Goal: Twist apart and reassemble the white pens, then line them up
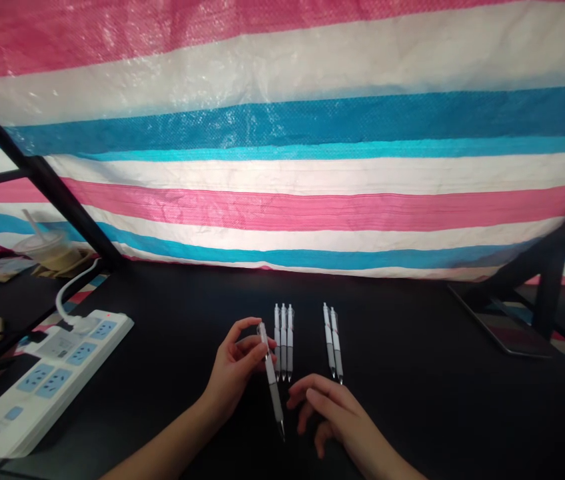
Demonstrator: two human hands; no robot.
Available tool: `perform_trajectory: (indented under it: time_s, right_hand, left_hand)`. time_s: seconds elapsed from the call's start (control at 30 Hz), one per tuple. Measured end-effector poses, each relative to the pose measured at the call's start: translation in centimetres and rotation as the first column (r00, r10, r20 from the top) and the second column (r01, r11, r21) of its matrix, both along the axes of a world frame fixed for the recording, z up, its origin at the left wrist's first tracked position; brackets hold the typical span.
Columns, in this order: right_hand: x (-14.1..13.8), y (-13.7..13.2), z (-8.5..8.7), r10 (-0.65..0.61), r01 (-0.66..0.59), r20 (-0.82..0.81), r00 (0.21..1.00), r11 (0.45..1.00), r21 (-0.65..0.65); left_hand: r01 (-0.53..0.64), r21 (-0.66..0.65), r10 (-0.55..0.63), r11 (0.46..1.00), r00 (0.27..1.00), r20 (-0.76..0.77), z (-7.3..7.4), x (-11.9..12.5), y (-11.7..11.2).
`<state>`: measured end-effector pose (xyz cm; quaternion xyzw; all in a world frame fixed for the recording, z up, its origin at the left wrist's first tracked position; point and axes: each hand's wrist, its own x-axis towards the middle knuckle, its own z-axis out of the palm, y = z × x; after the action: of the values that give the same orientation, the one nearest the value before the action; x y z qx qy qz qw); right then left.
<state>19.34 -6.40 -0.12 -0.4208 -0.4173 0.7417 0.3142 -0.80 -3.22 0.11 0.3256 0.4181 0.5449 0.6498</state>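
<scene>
Left hand point(235, 370) pinches one pen point(271, 380) near its clip end between thumb and fingertips. The tip slants down toward the person, clear of the worktop point(412, 373). Right hand point(332, 407) rests loosely spread and empty, just beside the tip. Behind lie three pens point(283, 340), touching and parallel, and two pens point(333, 343) apart to their right, evidently separate batches. Power strip point(47, 377) sits well left.

Dim foreground, backlit striped tarp point(312, 153) glowing; edges bowed, slight softness throughout.
</scene>
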Motion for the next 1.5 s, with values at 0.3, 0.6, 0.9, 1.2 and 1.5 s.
perform_trajectory:
  time_s: [0.3,0.6,0.9,1.2,1.5]
  right_hand:
    - [0.3,0.3,-1.1,0.023,-0.023,-0.018,1.0,1.0,0.013]
    - [0.6,0.7,-1.6,0.046,-0.046,-0.001,0.999,0.998,0.051]
    - [4.1,2.1,3.0,-0.262,-0.371,0.636,0.726,0.63,0.683]
    - [4.6,2.6,1.4,-0.378,-0.746,0.84,0.389,0.406,0.528]
    - [3.4,2.6,0.6,-0.469,-0.826,0.771,0.43,0.139,0.545]
  left_hand:
    - [0.051,0.184,0.037,0.982,0.894,-0.447,-0.2,-0.8,3.5]
    - [0.103,0.245,0.116,0.964,0.667,-0.736,-1.0,-0.3,7.2]
    - [0.174,0.2,0.025,0.964,0.69,-0.723,0.8,0.2,1.8]
    - [0.432,0.637,0.225,0.639,0.687,-0.691,-0.9,2.2,-3.4]
    - [0.41,0.692,0.267,0.594,0.711,-0.65,-0.7,1.9,-3.5]
